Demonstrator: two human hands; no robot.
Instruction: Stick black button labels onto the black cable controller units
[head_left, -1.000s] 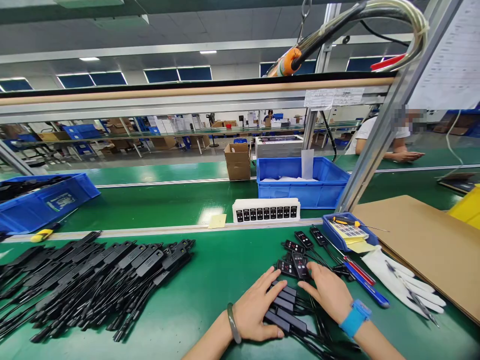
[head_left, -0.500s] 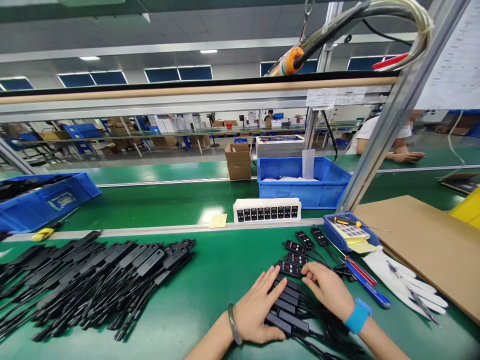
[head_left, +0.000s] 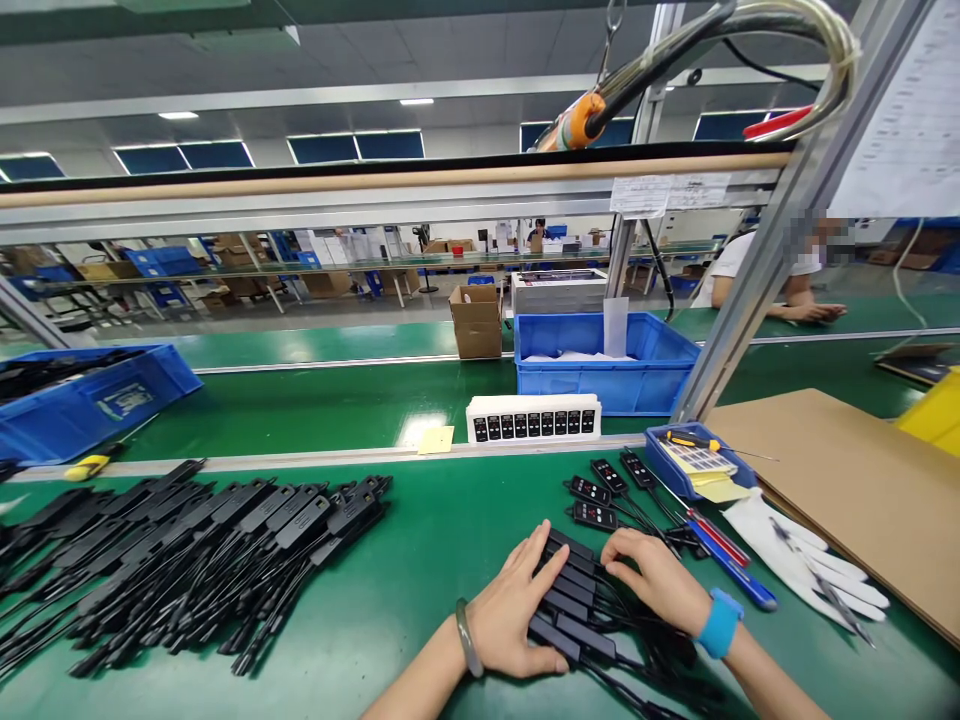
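Note:
My left hand (head_left: 514, 618), with a bracelet at the wrist, lies with fingers stretched along the left ends of a row of black inline controllers (head_left: 574, 598), plain sides up. My right hand (head_left: 656, 580), wearing a blue wristband, has its fingers curled at the right end of the topmost black controller (head_left: 571, 545) in that row; its fingertips are partly hidden. Dark cables run from the row beneath the right hand. Beyond the hands lie several controllers with labelled button faces up, the nearest labelled controller (head_left: 595, 515) just above the row.
A large pile of black cabled controllers (head_left: 247, 530) covers the left side. A white label stack (head_left: 534, 419) stands at the bench edge. To the right are a small blue tray (head_left: 697, 462), a blue-handled tool (head_left: 735, 572), white gloves (head_left: 810, 555) and tweezers (head_left: 825, 590). A blue bin (head_left: 600, 378) stands behind.
The labelled controller between my hands now shows its plain side, at the top of the row. My hands have barely moved.

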